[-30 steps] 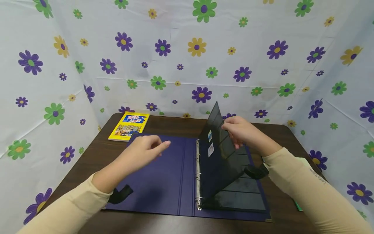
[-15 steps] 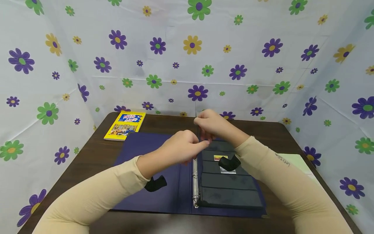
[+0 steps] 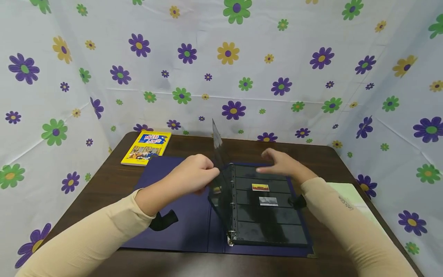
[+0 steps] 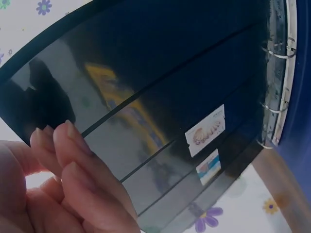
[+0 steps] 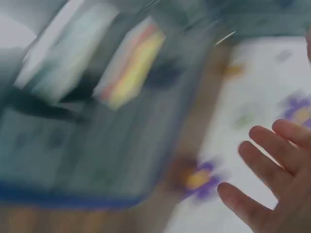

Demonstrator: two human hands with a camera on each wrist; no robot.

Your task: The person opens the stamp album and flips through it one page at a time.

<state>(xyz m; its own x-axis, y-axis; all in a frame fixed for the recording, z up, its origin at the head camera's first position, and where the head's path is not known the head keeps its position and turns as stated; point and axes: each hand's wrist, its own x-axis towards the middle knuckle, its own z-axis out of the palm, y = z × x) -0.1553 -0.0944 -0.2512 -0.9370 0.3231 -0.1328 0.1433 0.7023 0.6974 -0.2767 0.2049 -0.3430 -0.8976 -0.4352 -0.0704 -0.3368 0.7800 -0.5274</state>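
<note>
A dark blue ring binder [image 3: 176, 227] lies open on the table, holding black stamp pages. My left hand [image 3: 194, 173] pinches the outer edge of a raised black page [image 4: 160, 107], which stands tilted over the rings. On that page's near face, the left wrist view shows two stamps, a white one [image 4: 206, 131] and a blue-and-white one [image 4: 209, 167]. The page lying flat at right bears a red-and-yellow stamp [image 3: 260, 187] and a grey stamp [image 3: 268, 201]. Above its upper part hovers my right hand [image 3: 282, 165], fingers spread and holding nothing.
A yellow book [image 3: 147, 148] lies at the table's back left, beside the binder's corner. At right, a pale green sheet or booklet [image 3: 346, 188] is partly hidden by the right sleeve. Flowered cloth [image 3: 194, 77] hangs around the dark wooden table [image 3: 294, 150].
The right hand turned a page leftward, met the left hand at the middle, and let go, moving back right. The left hand took the page, and two stamps on the page beneath came into view.
</note>
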